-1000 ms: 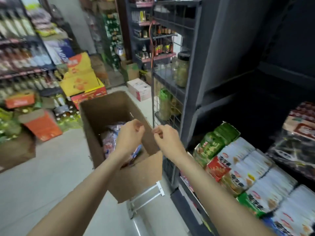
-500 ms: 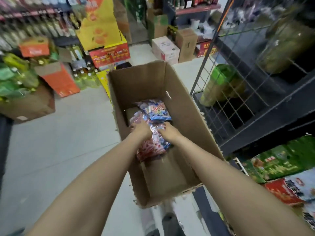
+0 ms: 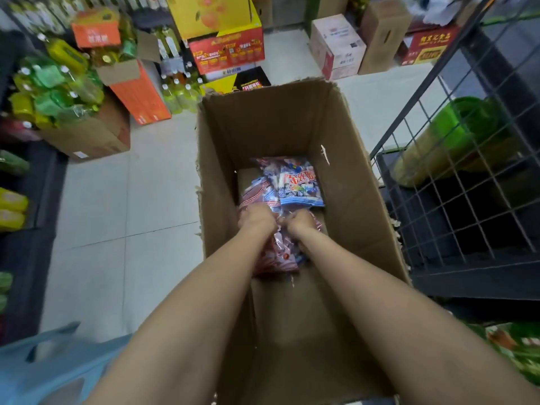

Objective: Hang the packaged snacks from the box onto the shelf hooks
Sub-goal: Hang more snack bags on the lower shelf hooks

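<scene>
left hand (image 3: 257,219) and right hand (image 3: 301,223) gripping snack packets (image 3: 292,185), deep in cardboard box (image 3: 350,182) (2 arms reaching down)

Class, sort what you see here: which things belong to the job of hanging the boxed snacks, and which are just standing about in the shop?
Part of the job:
cardboard box
snack packets inside it
left hand and right hand, both down on the packets

Just standing about:
orange carton
bottles of oil
white carton
green-lidded jar behind the wire rack

soft even light, blurred warped edges
</scene>
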